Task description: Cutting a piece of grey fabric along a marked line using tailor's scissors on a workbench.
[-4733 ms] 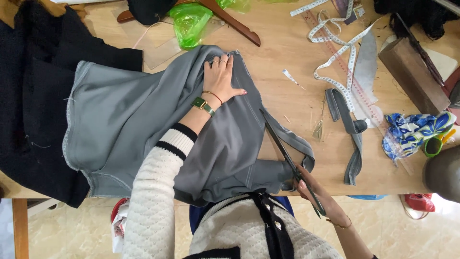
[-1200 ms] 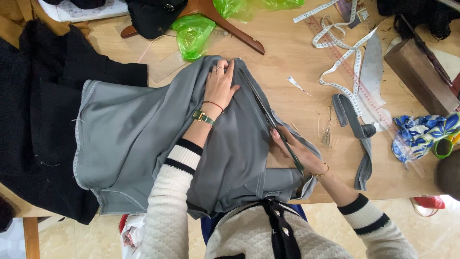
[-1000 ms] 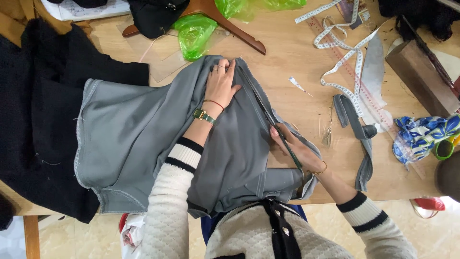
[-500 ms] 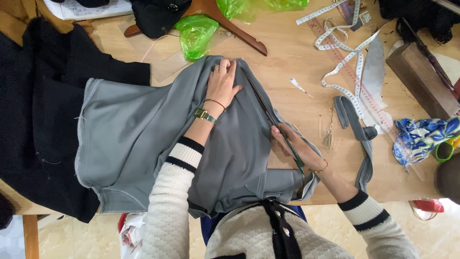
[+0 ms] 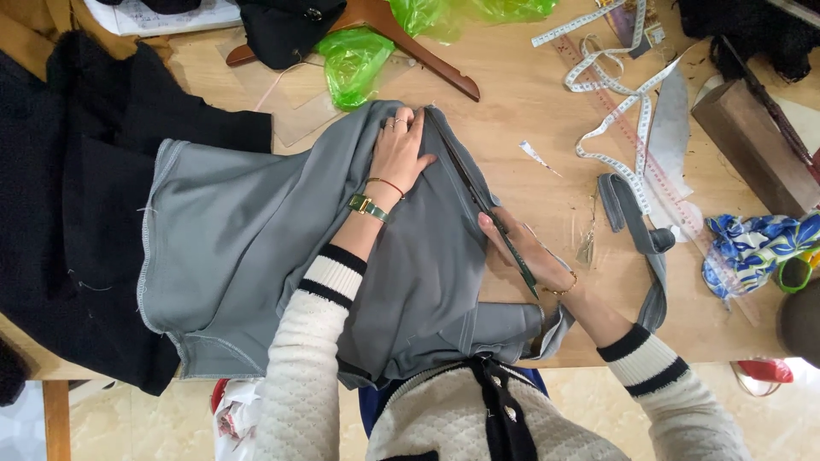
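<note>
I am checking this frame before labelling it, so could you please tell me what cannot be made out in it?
- Head view: the scissors are partly hidden under the right hand, so their handles do not show.
- Head view: the grey fabric has its near edge covered by the person's body.
- Head view: the black cloth is cut off by the left edge.
- Head view: the left hand covers the fabric beneath it.

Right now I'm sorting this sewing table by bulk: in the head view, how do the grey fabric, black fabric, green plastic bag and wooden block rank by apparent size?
1. grey fabric and black fabric: too close to call, since the black runs out of view
2. wooden block
3. green plastic bag, close behind
</note>
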